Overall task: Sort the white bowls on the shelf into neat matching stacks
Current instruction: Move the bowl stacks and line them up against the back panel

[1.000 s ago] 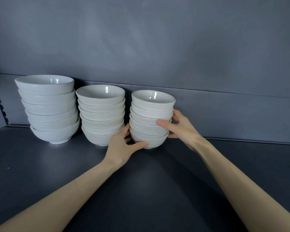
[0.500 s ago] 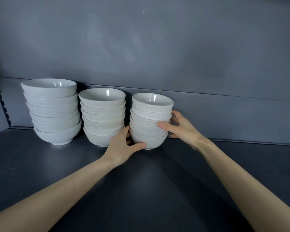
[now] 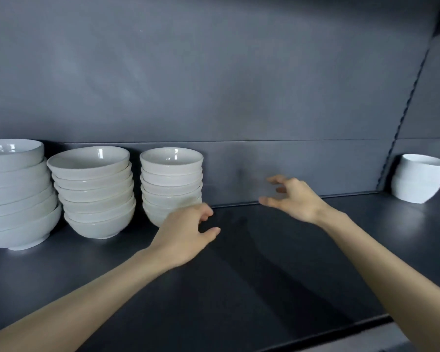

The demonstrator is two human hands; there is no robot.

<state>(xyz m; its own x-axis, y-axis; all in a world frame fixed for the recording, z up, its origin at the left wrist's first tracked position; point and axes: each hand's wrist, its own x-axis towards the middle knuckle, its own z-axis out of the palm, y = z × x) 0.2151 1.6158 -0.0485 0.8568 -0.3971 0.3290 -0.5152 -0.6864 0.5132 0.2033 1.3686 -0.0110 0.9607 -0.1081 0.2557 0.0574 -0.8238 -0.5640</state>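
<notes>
Three stacks of white bowls stand along the back of the dark shelf (image 3: 239,275): a large stack (image 3: 15,196) at far left, a medium stack (image 3: 94,194) beside it, and a small stack (image 3: 172,179) to the right of that. My left hand (image 3: 186,235) hovers just in front of the small stack's base, fingers apart, holding nothing. Farther right, my right hand (image 3: 292,199) is spread in the air, clear of the bowls. A short stack of taller white bowls (image 3: 419,179) sits at the far right, beyond a notched upright.
The grey back wall (image 3: 214,85) has a low lip along the shelf. A notched upright rail (image 3: 401,123) slants down at right, separating the neighbouring bay. The shelf's front edge (image 3: 341,329) runs across the lower right.
Both hands have let go of the small stack and drawn away to the right. The view has swung right, bringing the far-right bowls into sight.
</notes>
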